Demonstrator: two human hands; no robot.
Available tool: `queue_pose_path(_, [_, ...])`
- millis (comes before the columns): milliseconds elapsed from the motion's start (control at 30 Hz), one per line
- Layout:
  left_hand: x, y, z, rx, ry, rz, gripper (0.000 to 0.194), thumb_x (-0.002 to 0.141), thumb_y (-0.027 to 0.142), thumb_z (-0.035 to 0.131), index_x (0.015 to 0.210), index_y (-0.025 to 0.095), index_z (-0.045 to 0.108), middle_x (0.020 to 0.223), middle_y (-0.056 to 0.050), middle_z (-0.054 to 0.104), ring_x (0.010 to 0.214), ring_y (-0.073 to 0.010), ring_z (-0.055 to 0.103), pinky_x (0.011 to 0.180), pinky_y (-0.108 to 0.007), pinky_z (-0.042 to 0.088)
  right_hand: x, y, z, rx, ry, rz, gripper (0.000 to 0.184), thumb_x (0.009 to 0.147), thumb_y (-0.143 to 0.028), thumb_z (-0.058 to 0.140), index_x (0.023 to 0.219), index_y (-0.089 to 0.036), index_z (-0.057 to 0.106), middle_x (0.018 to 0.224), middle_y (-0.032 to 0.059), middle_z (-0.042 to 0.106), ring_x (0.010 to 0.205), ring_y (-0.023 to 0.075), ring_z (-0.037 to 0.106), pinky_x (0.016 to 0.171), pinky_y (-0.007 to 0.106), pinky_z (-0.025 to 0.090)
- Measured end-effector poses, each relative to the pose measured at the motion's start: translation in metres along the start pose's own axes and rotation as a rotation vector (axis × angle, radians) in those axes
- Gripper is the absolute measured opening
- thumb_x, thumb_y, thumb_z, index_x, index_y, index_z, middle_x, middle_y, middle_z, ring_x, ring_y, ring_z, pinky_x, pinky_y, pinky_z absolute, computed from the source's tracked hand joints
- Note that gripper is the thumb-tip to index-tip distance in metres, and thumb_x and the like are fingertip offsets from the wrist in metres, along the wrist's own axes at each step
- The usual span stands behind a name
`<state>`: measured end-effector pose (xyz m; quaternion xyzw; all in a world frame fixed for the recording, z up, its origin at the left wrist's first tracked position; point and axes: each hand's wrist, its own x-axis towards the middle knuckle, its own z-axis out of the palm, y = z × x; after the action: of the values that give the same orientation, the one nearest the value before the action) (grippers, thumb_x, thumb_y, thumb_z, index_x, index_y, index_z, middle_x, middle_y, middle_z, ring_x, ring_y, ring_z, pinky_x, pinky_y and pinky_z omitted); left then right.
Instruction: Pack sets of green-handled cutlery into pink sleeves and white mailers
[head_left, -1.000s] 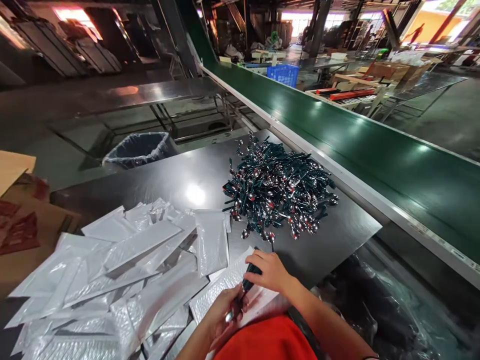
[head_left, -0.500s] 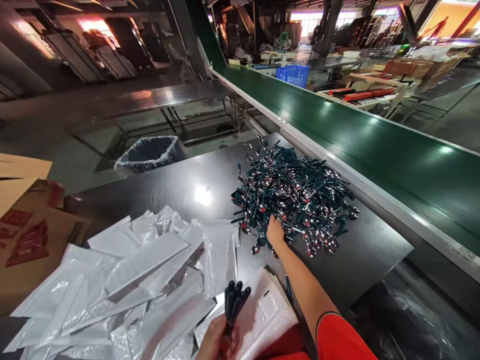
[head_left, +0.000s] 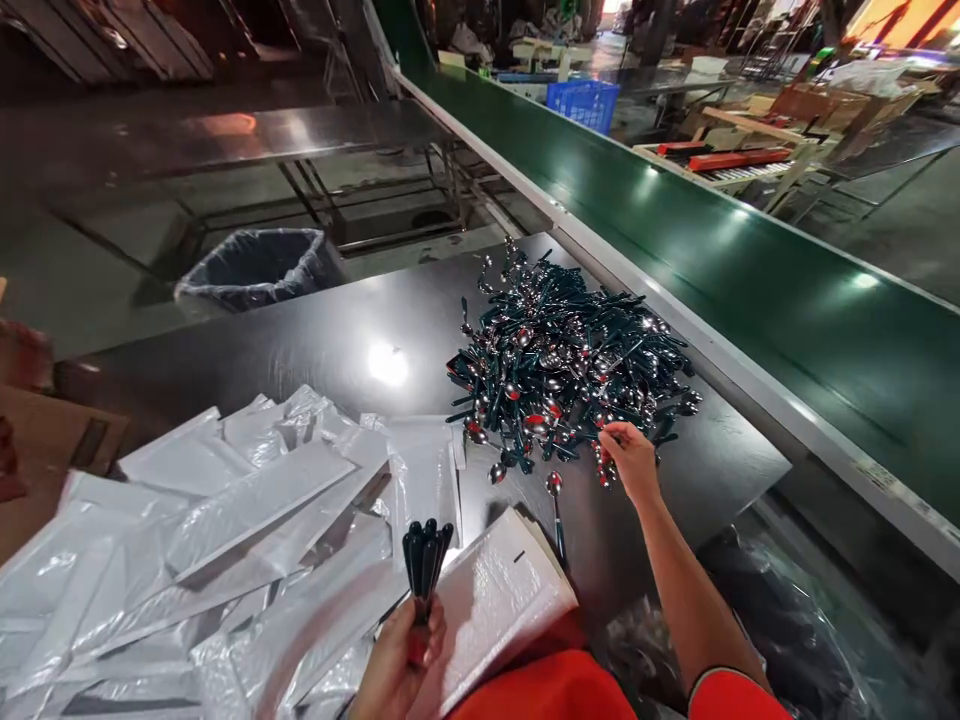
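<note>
My left hand (head_left: pixel 405 640) is closed around a bunch of spoons (head_left: pixel 425 555), their dark handles pointing up and their lower ends hidden in my palm. At the near right edge of a large heap of dark-handled spoons (head_left: pixel 562 350), my right hand (head_left: pixel 630 460) has its fingers pinched at some shiny spoon bowls; what exactly they hold is hidden. One single spoon (head_left: pixel 556 500) lies apart on the metal table (head_left: pixel 337 340), between the heap and a stack of white padded envelopes (head_left: pixel 502 600) in front of me.
Filled white packets (head_left: pixel 255 520) are piled on the left of the table. A cardboard box (head_left: pixel 60 440) stands at the far left. Beyond the table are a lined bin (head_left: pixel 259 270) and a green conveyor belt (head_left: pixel 675 220). Plastic bags (head_left: pixel 780 610) lie low on the right.
My right hand has moved right along the near edge of the heap. The single spoon now shows fully on the table. My left hand still grips the bunch, and the view has tilted down.
</note>
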<state>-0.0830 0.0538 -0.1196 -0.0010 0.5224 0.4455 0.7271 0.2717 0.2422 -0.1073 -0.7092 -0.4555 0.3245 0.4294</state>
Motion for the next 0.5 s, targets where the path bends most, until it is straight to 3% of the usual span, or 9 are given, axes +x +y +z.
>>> queue_pose_path(67, [-0.002, 0.001, 0.007, 0.016, 0.001, -0.006, 0.05, 0.05, 0.05, 0.089, 0.068, 0.015, 0.058, 0.053, 0.004, 0.05, 0.042, -0.0047, 0.037, 0.039, -0.017, 0.026, -0.022, 0.014, -0.01, 0.093, 0.066, 0.047, 0.051, 0.073, -0.071, 0.053, 0.083, -0.021, 0.054, 0.068, 0.0006, 0.06, 0.057, 0.0165, 0.06, 0.059, 0.033, 0.053])
queue_pose_path(167, [-0.005, -0.001, 0.018, 0.054, 0.009, 0.001, 0.051, 0.049, 0.053, 0.089, 0.067, 0.015, 0.059, 0.053, 0.005, 0.049, 0.042, -0.0044, 0.037, 0.038, -0.016, 0.026, -0.068, 0.039, -0.003, 0.117, 0.101, 0.13, 0.053, 0.072, -0.076, 0.053, 0.07, -0.023, 0.048, 0.06, 0.0002, 0.057, 0.057, 0.0185, 0.063, 0.058, 0.035, 0.056])
queue_pose_path(267, [-0.009, -0.005, 0.023, 0.057, 0.039, 0.006, 0.051, 0.048, 0.051, 0.09, 0.067, 0.015, 0.06, 0.052, 0.005, 0.05, 0.042, -0.0049, 0.039, 0.038, -0.016, 0.027, -0.123, 0.062, 0.02, -0.015, 0.041, 0.222, 0.044, 0.077, -0.063, 0.058, 0.067, -0.023, 0.046, 0.057, 0.0007, 0.058, 0.058, 0.021, 0.066, 0.056, 0.035, 0.057])
queue_pose_path(367, [-0.013, -0.01, 0.023, 0.051, 0.046, -0.003, 0.048, 0.049, 0.048, 0.09, 0.067, 0.015, 0.059, 0.052, 0.004, 0.051, 0.042, -0.0052, 0.041, 0.037, -0.016, 0.028, -0.163, 0.076, 0.041, -0.245, -0.057, 0.295, 0.023, 0.083, -0.041, 0.059, 0.08, -0.019, 0.054, 0.074, 0.0069, 0.068, 0.07, 0.0244, 0.071, 0.063, 0.035, 0.057])
queue_pose_path(433, [-0.016, -0.012, 0.022, 0.06, 0.061, 0.001, 0.045, 0.051, 0.045, 0.089, 0.068, 0.014, 0.06, 0.052, 0.004, 0.053, 0.042, -0.0056, 0.042, 0.036, -0.016, 0.028, -0.173, 0.08, 0.05, -0.411, -0.119, 0.312, 0.016, 0.085, -0.029, 0.059, 0.095, -0.017, 0.057, 0.094, 0.0136, 0.071, 0.085, 0.0271, 0.072, 0.074, 0.037, 0.055])
queue_pose_path(500, [-0.019, -0.014, 0.02, 0.075, 0.114, 0.0, 0.043, 0.052, 0.043, 0.089, 0.069, 0.014, 0.061, 0.054, 0.002, 0.057, 0.042, -0.0065, 0.045, 0.035, -0.016, 0.027, -0.17, 0.079, 0.057, -0.56, -0.181, 0.317, 0.023, 0.086, -0.026, 0.06, 0.106, -0.013, 0.057, 0.105, 0.0192, 0.07, 0.092, 0.0305, 0.071, 0.079, 0.041, 0.053])
